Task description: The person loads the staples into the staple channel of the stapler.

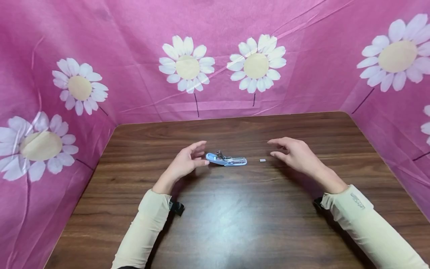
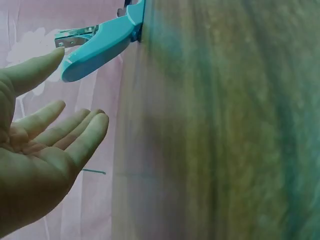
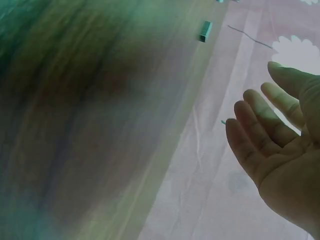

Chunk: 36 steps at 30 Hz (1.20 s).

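Nearest, cream sleeves point(image 1: 144, 224) lead up over the wooden table point(image 1: 235, 224) to both hands, fingers relaxed and spread, holding nothing. Between them lies a light-blue stapler point(image 1: 226, 160) opened flat, just beside the left hand point(image 1: 186, 161). Slightly farther, a small staple strip point(image 1: 262, 160) sits near the right hand point(image 1: 295, 155), before the pink daisy cloth point(image 1: 215, 56).

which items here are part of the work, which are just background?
In play:
- blue stapler, lying opened on the table, next to the left hand
- small strip of staples, near the right hand

Background:
- wooden table
- pink daisy-print cloth around it
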Available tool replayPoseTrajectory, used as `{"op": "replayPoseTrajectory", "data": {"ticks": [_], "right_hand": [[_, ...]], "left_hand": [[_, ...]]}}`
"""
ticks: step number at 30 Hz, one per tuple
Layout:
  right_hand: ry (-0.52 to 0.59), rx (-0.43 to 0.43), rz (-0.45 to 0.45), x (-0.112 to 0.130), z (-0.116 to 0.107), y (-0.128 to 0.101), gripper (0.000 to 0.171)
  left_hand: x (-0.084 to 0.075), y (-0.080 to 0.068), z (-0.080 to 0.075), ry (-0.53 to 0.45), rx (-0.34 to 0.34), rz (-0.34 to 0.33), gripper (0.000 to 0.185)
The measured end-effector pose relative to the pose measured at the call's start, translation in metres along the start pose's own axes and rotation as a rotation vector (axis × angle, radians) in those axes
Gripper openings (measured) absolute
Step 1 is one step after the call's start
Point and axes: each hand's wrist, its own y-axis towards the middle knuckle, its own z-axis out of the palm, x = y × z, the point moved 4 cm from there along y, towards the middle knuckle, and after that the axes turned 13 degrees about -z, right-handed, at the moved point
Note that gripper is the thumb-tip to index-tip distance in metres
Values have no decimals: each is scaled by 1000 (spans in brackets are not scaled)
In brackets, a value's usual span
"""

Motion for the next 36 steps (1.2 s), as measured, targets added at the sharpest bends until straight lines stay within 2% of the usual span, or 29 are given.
{"op": "replayPoseTrajectory", "data": {"ticks": [8,18,25,29,36], "right_hand": [[31,89,29,-6,13,1,35],[107,175,49,-11,29,3,28],[98,244,52,-10,37,6,27],[80,253,64,-9,40,9,25],[33,265,29,-6,43,13,17]], "left_hand": [[2,3,10,-17,30,12,60],[-1,7,12,72,-8,23,43],[1,6,11,95,-29,9,36],[1,7,11,103,-36,5,33],[0,8,10,108,-34,2,33]]}}
